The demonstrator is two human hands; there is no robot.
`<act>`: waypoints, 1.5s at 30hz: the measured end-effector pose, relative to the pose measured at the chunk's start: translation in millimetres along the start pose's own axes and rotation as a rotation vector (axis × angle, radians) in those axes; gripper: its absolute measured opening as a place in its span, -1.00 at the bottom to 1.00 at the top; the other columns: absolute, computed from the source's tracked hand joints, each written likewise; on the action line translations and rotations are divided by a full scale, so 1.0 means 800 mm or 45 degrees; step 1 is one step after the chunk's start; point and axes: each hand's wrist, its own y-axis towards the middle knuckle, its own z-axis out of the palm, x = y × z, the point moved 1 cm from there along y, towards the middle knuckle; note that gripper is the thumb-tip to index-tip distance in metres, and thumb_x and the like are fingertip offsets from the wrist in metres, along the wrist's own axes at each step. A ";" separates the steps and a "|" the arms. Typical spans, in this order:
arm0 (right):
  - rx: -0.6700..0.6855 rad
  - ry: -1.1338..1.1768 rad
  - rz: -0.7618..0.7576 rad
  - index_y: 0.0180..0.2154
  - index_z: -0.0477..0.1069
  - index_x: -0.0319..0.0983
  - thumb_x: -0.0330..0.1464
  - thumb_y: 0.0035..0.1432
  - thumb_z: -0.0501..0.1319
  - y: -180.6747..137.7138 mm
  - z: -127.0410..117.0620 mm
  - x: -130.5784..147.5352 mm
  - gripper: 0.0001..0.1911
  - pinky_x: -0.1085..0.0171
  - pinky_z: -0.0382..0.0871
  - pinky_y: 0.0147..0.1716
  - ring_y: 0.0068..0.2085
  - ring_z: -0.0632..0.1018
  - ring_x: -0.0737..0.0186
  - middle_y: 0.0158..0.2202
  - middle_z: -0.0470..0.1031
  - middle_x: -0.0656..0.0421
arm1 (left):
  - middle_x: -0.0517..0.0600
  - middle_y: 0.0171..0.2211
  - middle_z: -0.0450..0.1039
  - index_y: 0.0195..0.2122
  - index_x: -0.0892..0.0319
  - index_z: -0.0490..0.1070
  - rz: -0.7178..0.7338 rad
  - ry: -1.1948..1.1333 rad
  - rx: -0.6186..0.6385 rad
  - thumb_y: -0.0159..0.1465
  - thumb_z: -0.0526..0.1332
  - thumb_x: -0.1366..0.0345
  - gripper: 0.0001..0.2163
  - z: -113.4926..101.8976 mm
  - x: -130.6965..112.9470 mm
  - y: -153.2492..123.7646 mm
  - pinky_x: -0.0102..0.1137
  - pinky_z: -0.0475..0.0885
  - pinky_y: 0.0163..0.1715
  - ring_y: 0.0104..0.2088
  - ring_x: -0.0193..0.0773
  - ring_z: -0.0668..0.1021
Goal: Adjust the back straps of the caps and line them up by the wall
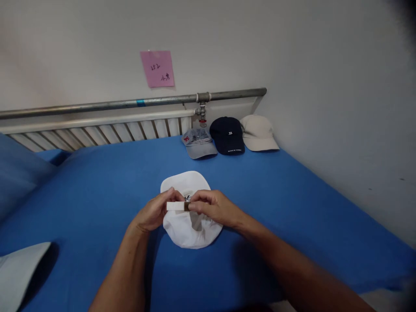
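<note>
A white cap (195,236) lies on the blue sheet, its brim (186,178) pointing away from me and a small dark mark partly showing inside the opening. Across its back runs a white strap (174,206) with a brownish, metal-looking buckle (186,206). My left hand (157,212) is closed on the cap's edge at the strap's left end, its fingertips partly hidden. From the other side, my right hand (217,208) pinches the strap at the buckle between thumb and fingers.
Along the far side sit a grey-blue cap (199,145), a navy cap (227,138) and a beige cap (259,134). A pale cap brim (24,268) shows at lower left. Behind are a radiator (123,130), a metal pipe (113,105) and a pink note (157,69).
</note>
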 end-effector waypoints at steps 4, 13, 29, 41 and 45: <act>0.025 -0.037 -0.021 -0.44 0.47 -0.27 -0.27 0.02 0.30 -0.001 0.004 0.002 -0.82 0.38 0.17 -0.40 -0.40 0.35 0.39 -0.46 0.40 0.27 | -0.07 -0.55 0.35 -0.39 0.28 0.45 0.066 0.223 0.216 -0.02 0.31 -0.16 -0.49 -0.002 -0.006 -0.008 -0.51 0.16 -0.61 -0.58 -0.40 0.31; 0.073 -0.175 -0.032 -0.51 0.34 -0.27 -0.26 0.13 0.19 -0.001 0.009 -0.010 -0.75 0.38 0.12 -0.46 -0.45 0.29 0.40 -0.53 0.27 0.29 | -0.13 -0.52 0.28 -0.37 0.25 0.40 0.033 0.691 0.186 0.12 0.31 0.17 -0.77 0.007 -0.024 -0.021 -0.51 0.15 -0.54 -0.51 -0.42 0.28; -0.001 -0.227 -0.075 -0.50 0.33 -0.25 -0.34 0.16 0.10 0.001 0.014 -0.016 -0.79 0.37 0.18 -0.43 -0.45 0.34 0.38 -0.52 0.33 0.27 | -0.15 -0.57 0.21 -0.47 0.24 0.35 0.086 0.701 0.104 0.16 0.25 0.16 -0.76 0.011 -0.017 -0.015 -0.53 0.10 -0.60 -0.56 -0.44 0.21; 0.034 0.176 -0.022 -0.55 0.27 -0.24 -0.34 0.09 0.13 0.004 0.022 -0.021 -0.81 0.39 0.14 -0.53 -0.56 0.27 0.42 -0.62 0.29 0.28 | -0.16 -0.59 0.20 -0.52 0.25 0.35 0.108 0.538 0.172 0.13 0.32 0.19 -0.75 0.008 -0.014 -0.014 -0.55 0.09 -0.57 -0.56 -0.48 0.20; 0.066 0.102 0.027 -0.52 0.31 -0.26 -0.27 0.13 0.16 0.001 0.013 -0.013 -0.75 0.40 0.16 -0.54 -0.56 0.28 0.44 -0.59 0.33 0.27 | -0.17 -0.60 0.22 -0.50 0.24 0.34 0.079 0.461 0.121 0.13 0.32 0.16 -0.74 0.001 -0.010 -0.015 -0.55 0.08 -0.60 -0.59 -0.48 0.21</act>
